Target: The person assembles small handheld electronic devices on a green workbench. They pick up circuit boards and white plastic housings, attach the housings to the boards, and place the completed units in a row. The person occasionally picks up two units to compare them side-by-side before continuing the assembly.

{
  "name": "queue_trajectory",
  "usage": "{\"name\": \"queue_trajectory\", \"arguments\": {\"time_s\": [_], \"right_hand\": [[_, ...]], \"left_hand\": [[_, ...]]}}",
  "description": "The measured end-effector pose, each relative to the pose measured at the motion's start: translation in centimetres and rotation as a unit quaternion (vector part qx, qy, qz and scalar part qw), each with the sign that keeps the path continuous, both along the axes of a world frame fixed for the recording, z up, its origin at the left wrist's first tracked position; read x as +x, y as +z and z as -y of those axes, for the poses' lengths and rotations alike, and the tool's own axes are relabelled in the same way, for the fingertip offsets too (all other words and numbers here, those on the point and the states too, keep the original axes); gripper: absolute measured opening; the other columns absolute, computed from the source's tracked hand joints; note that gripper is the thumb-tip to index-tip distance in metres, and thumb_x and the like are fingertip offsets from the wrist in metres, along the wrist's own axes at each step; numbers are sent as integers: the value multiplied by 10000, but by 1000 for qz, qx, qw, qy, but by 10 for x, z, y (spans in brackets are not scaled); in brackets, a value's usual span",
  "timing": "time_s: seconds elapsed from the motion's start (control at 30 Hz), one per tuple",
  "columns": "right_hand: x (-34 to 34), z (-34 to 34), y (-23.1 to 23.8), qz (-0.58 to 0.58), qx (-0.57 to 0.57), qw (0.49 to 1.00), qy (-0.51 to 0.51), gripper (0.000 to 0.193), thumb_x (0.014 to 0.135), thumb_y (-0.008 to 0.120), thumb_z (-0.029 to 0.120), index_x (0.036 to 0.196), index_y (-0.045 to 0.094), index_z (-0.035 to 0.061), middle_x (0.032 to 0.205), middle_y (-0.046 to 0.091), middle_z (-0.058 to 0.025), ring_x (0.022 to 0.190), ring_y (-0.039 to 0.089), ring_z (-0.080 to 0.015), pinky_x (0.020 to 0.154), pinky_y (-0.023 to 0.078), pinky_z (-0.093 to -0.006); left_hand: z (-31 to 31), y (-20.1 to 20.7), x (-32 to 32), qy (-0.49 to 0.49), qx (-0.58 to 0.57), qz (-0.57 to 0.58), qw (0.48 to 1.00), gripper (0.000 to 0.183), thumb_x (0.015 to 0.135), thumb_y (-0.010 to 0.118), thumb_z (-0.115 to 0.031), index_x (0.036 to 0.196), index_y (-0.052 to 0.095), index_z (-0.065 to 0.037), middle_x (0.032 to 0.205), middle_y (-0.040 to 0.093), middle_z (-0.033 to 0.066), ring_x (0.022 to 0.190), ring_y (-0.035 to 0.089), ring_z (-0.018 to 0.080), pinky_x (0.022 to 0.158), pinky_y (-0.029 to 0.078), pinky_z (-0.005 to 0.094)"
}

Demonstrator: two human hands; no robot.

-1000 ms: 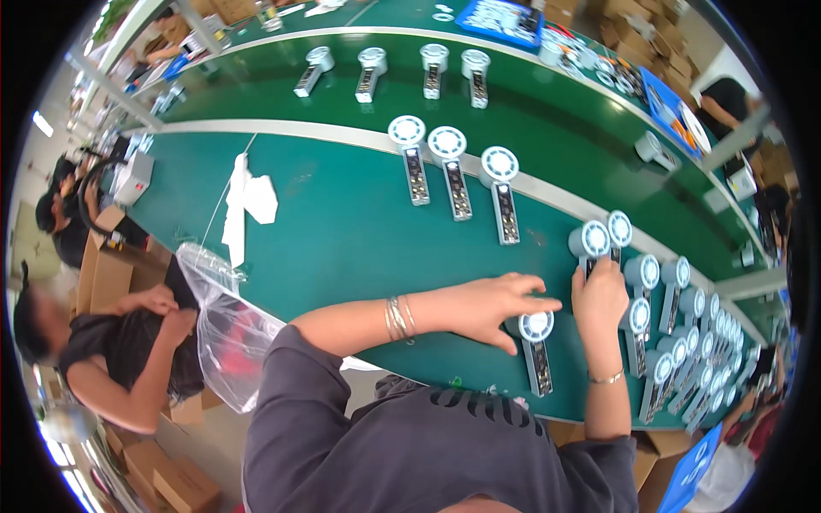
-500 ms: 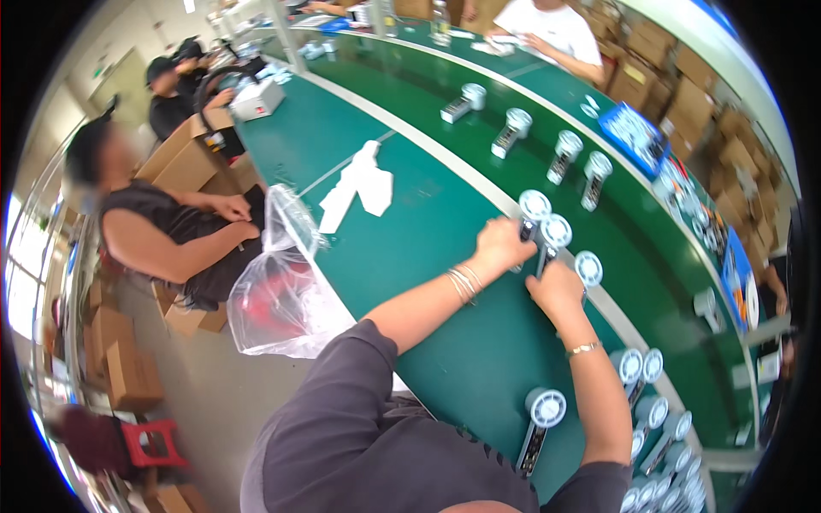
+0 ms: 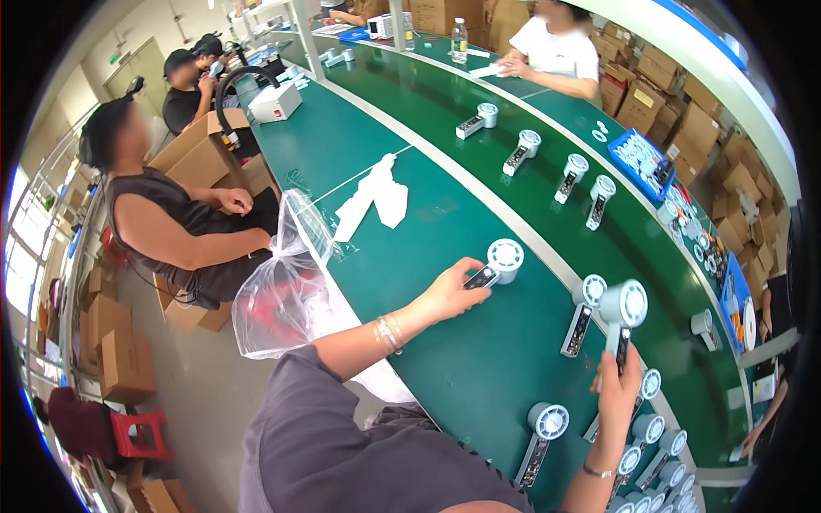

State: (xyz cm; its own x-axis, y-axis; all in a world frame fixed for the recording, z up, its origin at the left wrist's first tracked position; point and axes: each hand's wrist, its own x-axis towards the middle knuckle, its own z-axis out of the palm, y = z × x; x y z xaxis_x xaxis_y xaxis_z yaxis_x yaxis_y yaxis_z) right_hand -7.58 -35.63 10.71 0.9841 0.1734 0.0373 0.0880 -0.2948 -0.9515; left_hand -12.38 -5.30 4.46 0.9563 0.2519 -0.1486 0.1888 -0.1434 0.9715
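Over a green workbench (image 3: 487, 368), one handheld fan (image 3: 506, 259) slants, round head to the upper right, handle to the lower left, gripped by the left hand (image 3: 453, 293). A second fan (image 3: 623, 309) has its long axis nearly vertical in view, head uppermost, handle clasped in the right hand (image 3: 617, 389). Just left lies another fan (image 3: 581, 318), handle toward the person.
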Motion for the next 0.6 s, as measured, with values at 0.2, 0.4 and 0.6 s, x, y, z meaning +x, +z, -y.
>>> {"name": "queue_trajectory", "arguments": {"time_s": [0.2, 0.4, 0.6], "right_hand": [[-41, 87, -46, -39, -178, 982, -40, 387, 818, 562, 119, 1150, 497, -69, 825, 611, -115, 618, 571, -174, 567, 462, -294], [-68, 64, -4, 58, -243, 962, -115, 367, 814, 572, 104, 1144, 505, -43, 758, 586, -244, 646, 598, -335, 581, 458, -368], [-81, 51, -8, 93, -205, 971, -83, 359, 830, 543, 73, 1163, 488, -49, 804, 595, -235, 660, 607, -319, 620, 473, -330]], "left_hand": [[3, -8, -21, -84, 103, 20, 991, 448, 742, 695, -128, 1150, 544, -25, 892, 652, 116, 780, 597, 128, 684, 490, 274], [20, 32, -36, -10, 18, 92, 996, 444, 764, 651, -2, 1190, 531, 36, 974, 632, 66, 769, 566, 81, 655, 454, 204], [16, 38, -43, -5, 44, 130, 990, 465, 757, 671, -13, 1206, 549, -14, 1053, 615, 51, 903, 566, 89, 805, 457, 235]]}}
